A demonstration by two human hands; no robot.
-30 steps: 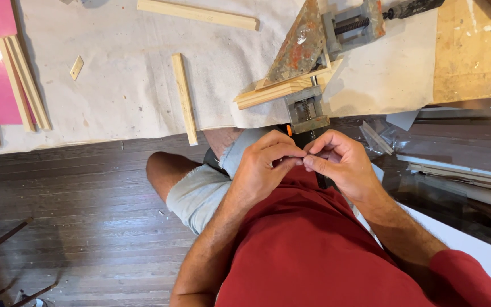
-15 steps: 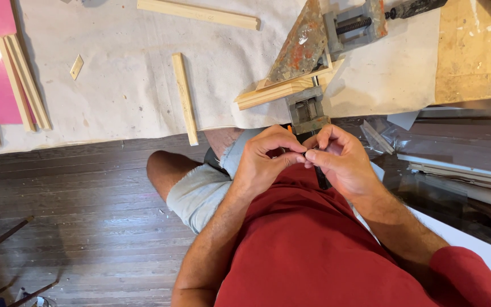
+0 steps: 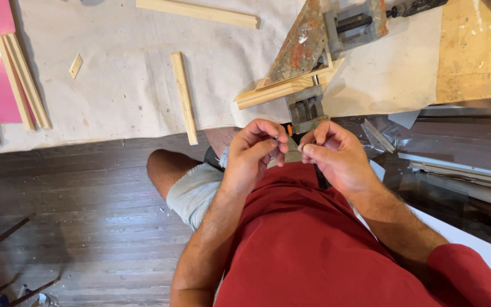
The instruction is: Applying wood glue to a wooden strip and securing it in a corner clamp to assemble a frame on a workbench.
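Pinching a small, hard-to-make-out piece (image 3: 292, 149) between fingertips of left hand (image 3: 254, 154) and right hand (image 3: 336, 156), metal vise (image 3: 313, 74) sitting at twelve o'clock.

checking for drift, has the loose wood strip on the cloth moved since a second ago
No. The wood strip lies at the same spot beside the vise on the cloth.

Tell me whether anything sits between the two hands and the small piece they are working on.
Nothing visible does. The left hand and right hand already pinch the small piece between their fingertips, above the lap. The corner clamp and wood strip lie farther off on the cloth.
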